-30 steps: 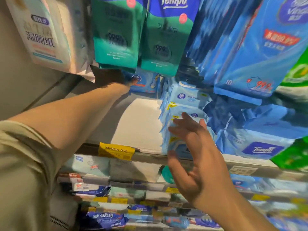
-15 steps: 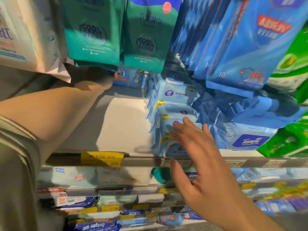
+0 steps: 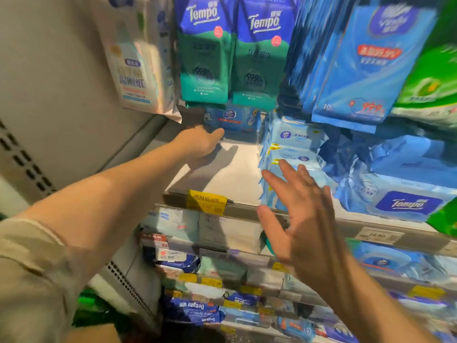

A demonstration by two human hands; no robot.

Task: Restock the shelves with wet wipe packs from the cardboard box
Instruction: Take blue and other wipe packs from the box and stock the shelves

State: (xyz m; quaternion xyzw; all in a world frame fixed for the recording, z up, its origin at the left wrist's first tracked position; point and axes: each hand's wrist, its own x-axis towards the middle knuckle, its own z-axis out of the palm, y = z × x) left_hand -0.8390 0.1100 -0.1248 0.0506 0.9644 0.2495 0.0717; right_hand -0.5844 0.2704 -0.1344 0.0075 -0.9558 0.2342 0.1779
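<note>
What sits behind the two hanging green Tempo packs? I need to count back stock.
One blue wipe pack shows below the green Tempo packs, at the shelf's back; the left hand reaches toward it. Anything higher is covered.

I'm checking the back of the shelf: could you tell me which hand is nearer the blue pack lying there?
Left. The left hand reaches to the blue pack, fingertips at its lower left corner; the right hand hovers open near the shelf's front.
</note>
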